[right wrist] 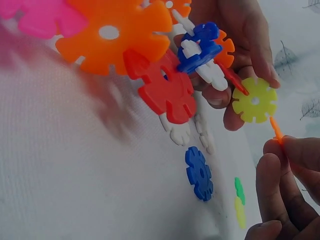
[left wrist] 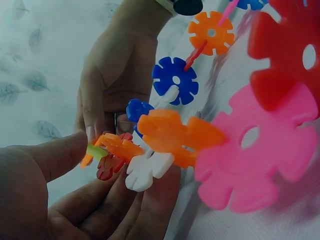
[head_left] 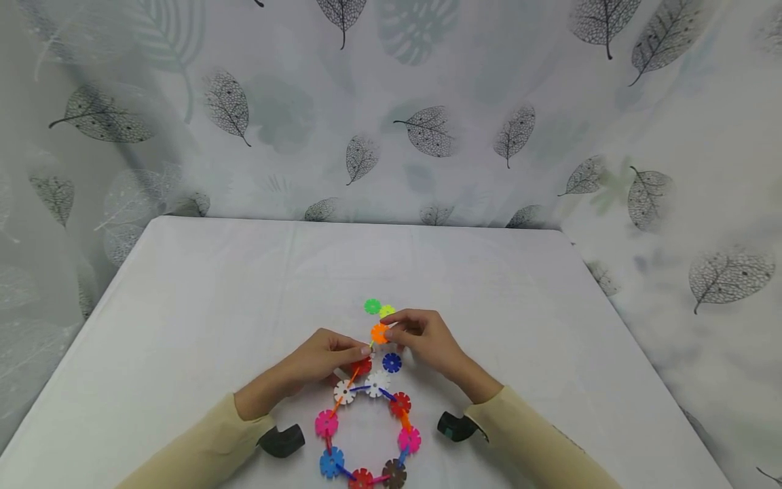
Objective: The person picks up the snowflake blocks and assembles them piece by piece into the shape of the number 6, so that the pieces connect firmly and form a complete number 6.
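Notched plastic discs, slotted edge to edge, form a ring with a short tail at its top. My left hand (head_left: 324, 356) pinches the tail's end at a yellow disc (right wrist: 255, 101), its thumb and fingers on either side. Below that disc are a red disc (head_left: 361, 367) and a white disc (head_left: 345, 392) of the chain. My right hand (head_left: 429, 341) pinches an orange disc (head_left: 379, 333) between thumb and fingertips. In the right wrist view the orange disc appears edge-on, its tip right at the yellow disc's rim.
A loose blue disc (head_left: 392, 363) lies between the hands. Green (head_left: 373, 306) and yellow-green (head_left: 387, 311) discs lie beyond the right fingertips. The ring's pink (head_left: 326, 423) and brown (head_left: 394, 473) discs lie toward me on the white table (head_left: 214, 305). Leaf-patterned cloth hangs behind.
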### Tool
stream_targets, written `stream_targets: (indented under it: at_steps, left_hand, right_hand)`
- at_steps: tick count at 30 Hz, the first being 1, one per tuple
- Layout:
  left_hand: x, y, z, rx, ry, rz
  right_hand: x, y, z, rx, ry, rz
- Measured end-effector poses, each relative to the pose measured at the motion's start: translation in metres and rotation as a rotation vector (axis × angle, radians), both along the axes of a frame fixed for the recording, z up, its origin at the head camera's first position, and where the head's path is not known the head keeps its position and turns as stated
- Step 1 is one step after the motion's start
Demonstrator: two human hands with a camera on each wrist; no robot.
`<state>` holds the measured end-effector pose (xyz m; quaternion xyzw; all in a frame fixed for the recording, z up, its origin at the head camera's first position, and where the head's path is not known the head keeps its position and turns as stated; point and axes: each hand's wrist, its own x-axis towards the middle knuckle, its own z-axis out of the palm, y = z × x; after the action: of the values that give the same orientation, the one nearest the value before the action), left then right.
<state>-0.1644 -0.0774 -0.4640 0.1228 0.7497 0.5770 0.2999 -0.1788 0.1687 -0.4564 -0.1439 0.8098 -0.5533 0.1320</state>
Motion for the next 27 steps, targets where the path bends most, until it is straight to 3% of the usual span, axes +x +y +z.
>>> stream_targets:
  at_steps: [11, 19, 27]
  left_hand:
    - [0.0001, -0.0001, 0.0023, 0.037, -0.004, -0.019]
    - [-0.0012, 0.0002, -0.0058, 0.039, 0.005, -0.021]
    - [0.0004, 0.0008, -0.005, 0.032, 0.001, -0.007]
  right_hand:
    - [0.0008, -0.0018, -0.0003, 0.019, 0.018, 0.011]
    - [0.0015, -0.0033, -0.0011, 0.04, 0.023, 0.016]
    - [0.0001, -0.0035, 0.0002, 0.078, 0.021, 0.074]
